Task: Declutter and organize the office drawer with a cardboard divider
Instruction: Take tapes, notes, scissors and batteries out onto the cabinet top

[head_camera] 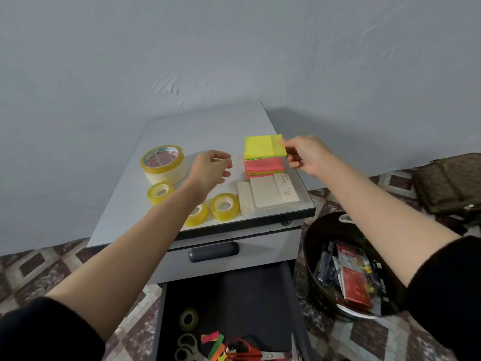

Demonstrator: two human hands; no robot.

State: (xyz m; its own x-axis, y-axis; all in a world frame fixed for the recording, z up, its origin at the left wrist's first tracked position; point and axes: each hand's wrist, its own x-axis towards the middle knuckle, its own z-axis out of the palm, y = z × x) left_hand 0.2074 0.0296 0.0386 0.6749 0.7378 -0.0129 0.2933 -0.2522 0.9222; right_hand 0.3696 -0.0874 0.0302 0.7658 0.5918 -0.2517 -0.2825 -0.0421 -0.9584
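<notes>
Sorting under way: right hand over the cabinet top, thumb and fingers pinched on the right edge of a yellow pad, held just above or resting on the pink and green pile of sticky notes; contact cannot be told. Left hand hovering empty between the big tape roll and the notes, fingers loosely curled and apart. Best to square the yellow pad over the pile, lower it flat, release only once the edges line up. Worth bringing the free left hand to the pile's left side to steady it, since a tall loose pile probably slides. Cream notepads lying just in front of the pile, small tape rolls to their left; better left undisturbed. Open drawer below, with a tape roll, scissors, coloured paper strips and a red-handled tool near its front. Bin of discarded packets on the floor at right. No cardboard divider in view. Judged early: more emptying needed first.
</notes>
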